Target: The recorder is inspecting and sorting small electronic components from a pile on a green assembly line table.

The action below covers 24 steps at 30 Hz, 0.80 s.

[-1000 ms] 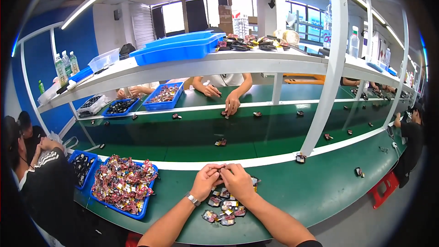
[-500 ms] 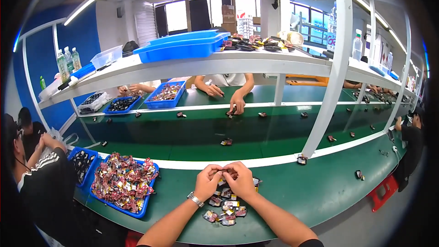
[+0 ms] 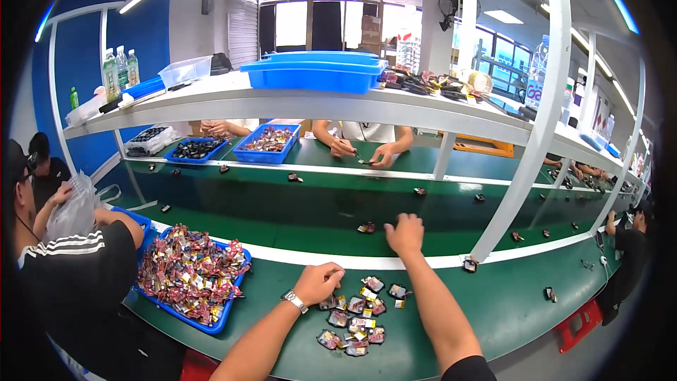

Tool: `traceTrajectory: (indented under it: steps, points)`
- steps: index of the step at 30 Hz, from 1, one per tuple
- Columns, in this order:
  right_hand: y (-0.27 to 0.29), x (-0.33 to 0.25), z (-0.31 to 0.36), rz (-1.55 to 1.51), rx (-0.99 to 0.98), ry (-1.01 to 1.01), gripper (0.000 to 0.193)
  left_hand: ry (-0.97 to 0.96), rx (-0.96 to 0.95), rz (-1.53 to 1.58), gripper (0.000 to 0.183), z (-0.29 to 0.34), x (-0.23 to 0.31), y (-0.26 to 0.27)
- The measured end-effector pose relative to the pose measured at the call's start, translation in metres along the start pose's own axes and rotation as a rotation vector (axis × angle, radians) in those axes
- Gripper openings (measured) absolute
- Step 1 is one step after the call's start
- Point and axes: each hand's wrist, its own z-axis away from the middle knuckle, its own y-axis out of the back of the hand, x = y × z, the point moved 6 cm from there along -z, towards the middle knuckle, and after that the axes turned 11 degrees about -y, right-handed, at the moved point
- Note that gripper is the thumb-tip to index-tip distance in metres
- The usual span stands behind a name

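My right hand reaches out over the dark green conveyor belt, fingers apart and nothing visible in them. Just left of it, a small electronic part lies on the belt, apart from my fingers. My left hand rests low over the near green table with its fingers curled in; whether it holds anything is hidden. Beside it lies a loose cluster of small electronic parts, with dark rims, reddish boards and white and yellow patches.
A blue tray heaped with reddish parts stands left of my left arm. A white upright and overhead shelf frame the belt. A person at left handles a clear plastic bag; a co-worker's hands work across the belt.
My hands have parted: the right went forward and right over the belt, the left drew down slightly. The far co-worker's hands lifted off the belt's edge. The view shifted a little.
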Motion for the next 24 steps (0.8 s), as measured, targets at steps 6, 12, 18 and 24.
traceTrajectory:
  steps: [6, 12, 18, 24]
  points:
    - [-0.061, -0.034, 0.006, -0.049, -0.180, -0.075, 0.055, 0.065, 0.214, 0.096, 0.019, 0.001, -0.017, 0.013]
    - [-0.076, -0.011, -0.023, -0.101, -0.259, 0.029, 0.039, 0.085, 0.235, 0.139, 0.018, -0.001, -0.025, 0.012]
    - [-0.061, -0.014, -0.010, -0.418, -0.482, 0.063, 0.036, 0.075, 0.261, 0.192, 0.020, 0.000, -0.029, 0.014]
    - [0.021, -0.071, 0.075, -0.626, -0.767, 0.502, 0.042, 0.145, 0.229, 0.511, 0.031, 0.000, -0.034, 0.017]
